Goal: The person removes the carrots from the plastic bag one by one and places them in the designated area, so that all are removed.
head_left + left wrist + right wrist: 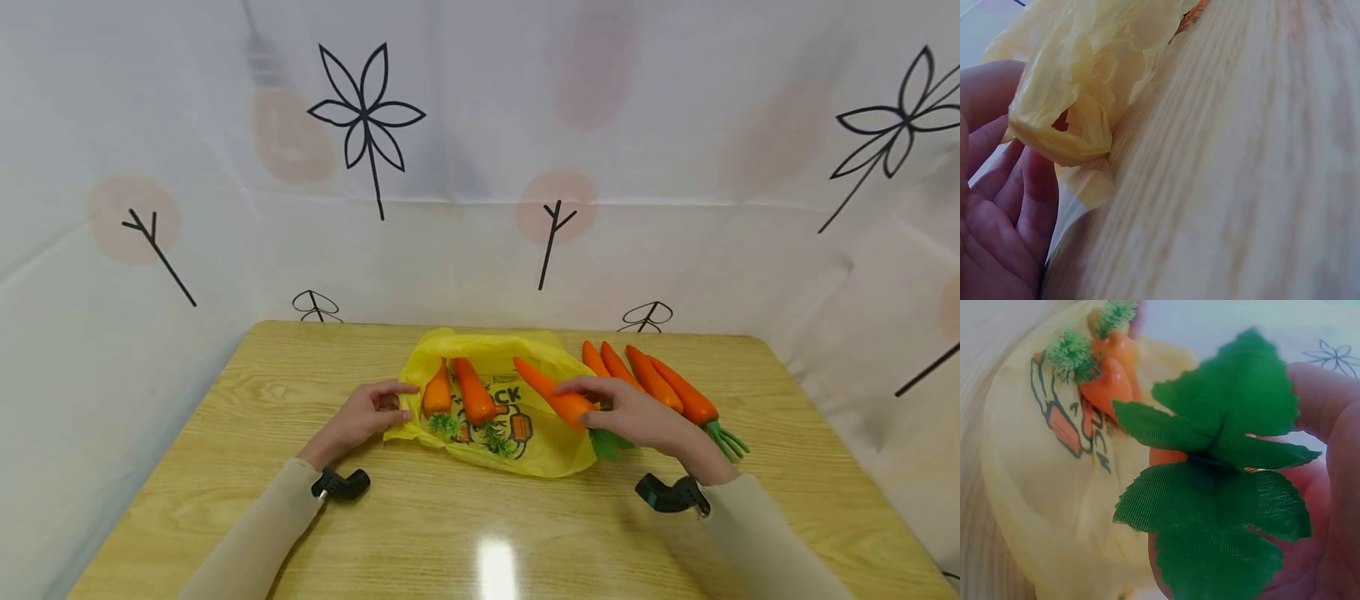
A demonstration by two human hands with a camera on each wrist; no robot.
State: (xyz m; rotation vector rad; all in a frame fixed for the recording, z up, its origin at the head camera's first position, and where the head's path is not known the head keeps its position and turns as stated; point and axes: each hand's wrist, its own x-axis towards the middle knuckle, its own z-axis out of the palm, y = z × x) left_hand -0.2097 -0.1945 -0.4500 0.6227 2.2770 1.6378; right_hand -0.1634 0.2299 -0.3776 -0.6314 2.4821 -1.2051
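A yellow plastic bag (555,454) lies spread with its mouth toward me, dark print showing inside. My left hand (365,411) holds the bag's left edge between thumb and fingers; the gathered plastic (1063,119) shows in the left wrist view. Inside the bag lie a short plump toy carrot (437,393) and a longer toy carrot (474,393), both with frilly green tops. My right hand (633,408) grips another toy carrot (547,390) over the bag's right side, tip pointing away to the left. Its broad green leaves (1216,494) cover much of the right wrist view.
Several more toy carrots (656,383) lie side by side on the wooden table (420,533), just right of the bag. One has a green stalk top (726,439). A white patterned cloth (465,250) hangs behind the table and along its sides.
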